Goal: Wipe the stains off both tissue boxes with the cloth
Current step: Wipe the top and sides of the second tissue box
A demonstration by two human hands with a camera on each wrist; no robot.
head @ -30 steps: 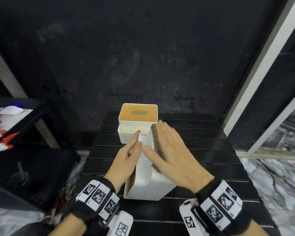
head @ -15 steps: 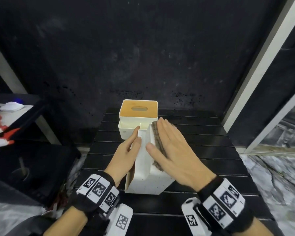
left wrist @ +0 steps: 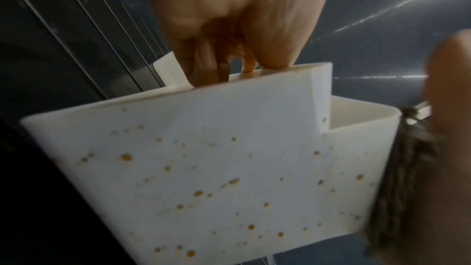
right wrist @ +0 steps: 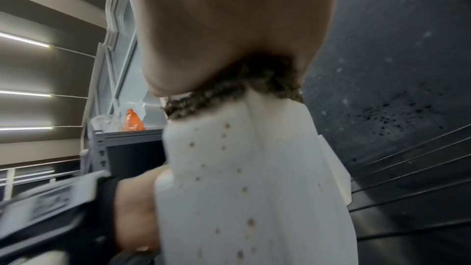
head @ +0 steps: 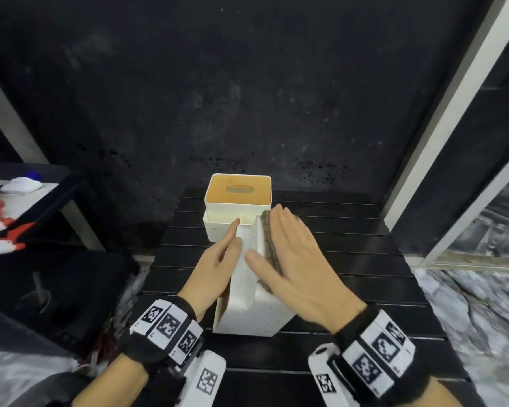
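Tissue box [head: 249, 314] number one, the white one nearer the camera, stands on end on the black slatted table [head: 350, 245], and its near face is peppered with little orange-brown spots, plain to see from the left wrist view. The right hand [head: 303, 259] lies flat against its right side, fingers straight, pressing the dark fuzzy cloth [head: 269, 245] onto the plastic; the cloth's edge peeks out along the thumb side of the hand. The left hand [head: 218, 268] braces the opposite side with fingers straight too, so neither hand is clenched, both simply pressing inward. Just behind, touching or nearly so, sits the second tissue box [head: 238, 210], upright, white-walled with an orange-brown top and an oval slot. Off to the left, a side shelf [head: 0, 207] carries white and red bits.
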